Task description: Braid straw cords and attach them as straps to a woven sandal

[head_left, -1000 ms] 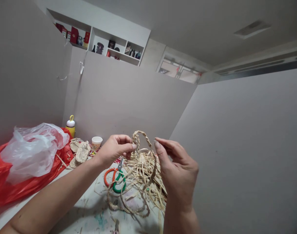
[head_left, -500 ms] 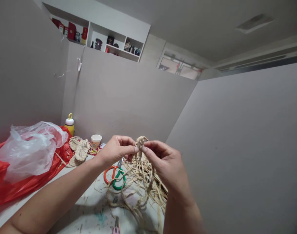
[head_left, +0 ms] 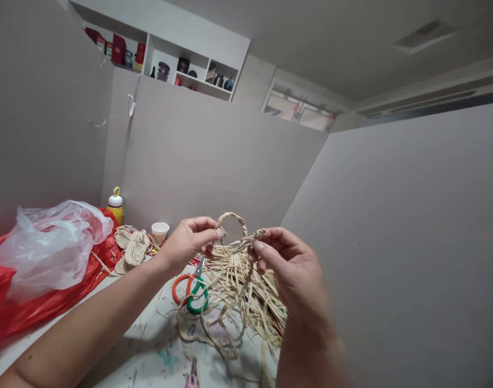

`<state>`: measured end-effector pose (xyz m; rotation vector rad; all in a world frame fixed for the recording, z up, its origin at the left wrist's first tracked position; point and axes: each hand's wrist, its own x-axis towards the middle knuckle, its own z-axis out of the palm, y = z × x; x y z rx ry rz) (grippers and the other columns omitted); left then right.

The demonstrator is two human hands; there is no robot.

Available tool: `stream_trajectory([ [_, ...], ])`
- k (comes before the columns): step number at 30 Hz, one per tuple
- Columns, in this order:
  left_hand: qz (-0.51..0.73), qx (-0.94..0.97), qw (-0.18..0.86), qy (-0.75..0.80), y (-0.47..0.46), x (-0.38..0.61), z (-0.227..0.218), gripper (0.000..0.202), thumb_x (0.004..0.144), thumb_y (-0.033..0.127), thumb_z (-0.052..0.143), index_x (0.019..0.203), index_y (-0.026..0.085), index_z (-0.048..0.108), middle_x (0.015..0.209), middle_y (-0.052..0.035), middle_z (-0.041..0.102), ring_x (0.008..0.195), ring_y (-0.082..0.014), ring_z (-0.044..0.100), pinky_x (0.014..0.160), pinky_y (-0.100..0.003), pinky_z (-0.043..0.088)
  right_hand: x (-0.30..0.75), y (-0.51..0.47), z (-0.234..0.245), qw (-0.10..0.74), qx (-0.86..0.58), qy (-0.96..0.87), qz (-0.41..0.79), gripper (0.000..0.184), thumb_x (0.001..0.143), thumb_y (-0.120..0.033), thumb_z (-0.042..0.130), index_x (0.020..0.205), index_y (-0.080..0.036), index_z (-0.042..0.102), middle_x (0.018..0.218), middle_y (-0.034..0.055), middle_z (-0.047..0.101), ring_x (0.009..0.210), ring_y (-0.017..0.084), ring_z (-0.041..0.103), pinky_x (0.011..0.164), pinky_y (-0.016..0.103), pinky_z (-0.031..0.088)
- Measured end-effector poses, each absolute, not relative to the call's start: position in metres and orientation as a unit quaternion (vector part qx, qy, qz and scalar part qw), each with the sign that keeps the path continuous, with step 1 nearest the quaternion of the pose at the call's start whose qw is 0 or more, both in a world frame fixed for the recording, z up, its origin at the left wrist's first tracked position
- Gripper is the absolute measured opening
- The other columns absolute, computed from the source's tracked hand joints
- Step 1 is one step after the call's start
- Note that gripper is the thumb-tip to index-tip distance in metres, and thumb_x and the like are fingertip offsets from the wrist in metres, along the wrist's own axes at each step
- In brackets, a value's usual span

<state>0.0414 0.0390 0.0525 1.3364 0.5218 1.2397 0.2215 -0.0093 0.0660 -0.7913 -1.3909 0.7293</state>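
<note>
A braided straw rope (head_left: pixel 232 217) arches in a small loop between my two hands, held up above the table. My left hand (head_left: pixel 187 245) pinches its left end with thumb and forefinger. My right hand (head_left: pixel 289 261) pinches the right end, fingers closed. The rest of the rope (head_left: pixel 214 339) hangs down and coils on the table (head_left: pixel 157 350). A heap of loose straw strips (head_left: pixel 250 291) lies under my hands.
Orange and green scissors (head_left: pixel 189 293) lie left of the straw. Woven straw sandals (head_left: pixel 133 249), a paper cup (head_left: pixel 160 232) and a yellow bottle (head_left: pixel 116 205) stand further back. A red and clear plastic bag (head_left: pixel 40 264) fills the left. Pink-handled pliers (head_left: pixel 193 377) lie near the front edge.
My hands came together on the rope, then drew apart again. The loop now arches wider between them, and the right hand grips it where earlier its fingers were beside it.
</note>
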Motion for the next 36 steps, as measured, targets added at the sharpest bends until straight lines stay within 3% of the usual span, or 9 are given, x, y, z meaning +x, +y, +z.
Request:
stream_trajectory([
  [7, 0.531, 0.573, 0.583, 0.224, 0.039, 0.041, 0.054, 0.020, 0.069, 0.029, 0.075, 0.078, 0.015, 0.063, 0.068, 0.0030, 0.052, 0.055, -0.0066, 0.046, 0.054, -0.023, 0.042, 0.223, -0.007, 0.064, 0.652, -0.317, -0.617, 0.306, 0.011, 0.074, -0.018, 0.073, 0.077, -0.020, 0.063, 0.066, -0.0023, 0.063, 0.056, 0.010, 0.060, 0.042, 0.015, 0.044],
  [11, 0.595, 0.564, 0.517, 0.244, 0.035, 0.042, 0.055, 0.038, 0.068, 0.025, 0.075, 0.104, 0.018, 0.062, 0.104, -0.0070, 0.060, 0.085, -0.0159, 0.058, 0.070, -0.029, 0.050, 0.223, -0.005, 0.063, 0.652, -0.319, -0.620, 0.297, 0.012, 0.073, -0.016, 0.073, 0.079, -0.021, 0.063, 0.067, -0.0028, 0.063, 0.056, 0.009, 0.058, 0.042, 0.015, 0.043],
  [14, 0.658, 0.581, 0.403, 0.260, 0.026, 0.041, 0.057, 0.035, 0.074, 0.027, 0.071, 0.107, 0.019, 0.062, 0.116, -0.0085, 0.060, 0.102, -0.0195, 0.057, 0.083, -0.030, 0.048, 0.223, -0.004, 0.062, 0.643, -0.326, -0.628, 0.293, 0.010, 0.075, -0.017, 0.072, 0.079, -0.021, 0.064, 0.068, -0.0026, 0.064, 0.055, 0.009, 0.057, 0.043, 0.015, 0.044],
  [19, 0.637, 0.618, 0.388, 0.251, 0.016, 0.040, 0.057, 0.027, 0.077, 0.027, 0.069, 0.102, 0.019, 0.063, 0.106, -0.0066, 0.064, 0.098, -0.0183, 0.059, 0.085, -0.030, 0.047, 0.221, -0.004, 0.061, 0.630, -0.338, -0.634, 0.294, 0.010, 0.076, -0.020, 0.072, 0.080, -0.021, 0.062, 0.068, -0.0015, 0.066, 0.057, 0.011, 0.060, 0.043, 0.016, 0.044],
  [27, 0.500, 0.575, 0.621, 0.184, 0.027, 0.043, 0.054, 0.048, 0.065, 0.017, 0.077, 0.109, 0.015, 0.055, 0.077, -0.0009, 0.064, 0.065, -0.0106, 0.058, 0.067, -0.029, 0.045, 0.219, -0.005, 0.061, 0.637, -0.330, -0.634, 0.289, 0.015, 0.076, -0.023, 0.074, 0.080, -0.021, 0.060, 0.070, -0.0008, 0.067, 0.056, 0.011, 0.061, 0.042, 0.017, 0.044],
  [36, 0.534, 0.574, 0.601, 0.159, 0.029, 0.043, 0.054, 0.034, 0.067, 0.015, 0.075, 0.099, 0.014, 0.062, 0.076, 0.0002, 0.063, 0.066, -0.0092, 0.058, 0.068, -0.027, 0.047, 0.222, -0.005, 0.063, 0.631, -0.329, -0.648, 0.272, 0.016, 0.078, -0.026, 0.075, 0.090, -0.022, 0.066, 0.082, 0.0017, 0.070, 0.062, 0.012, 0.062, 0.045, 0.019, 0.047],
])
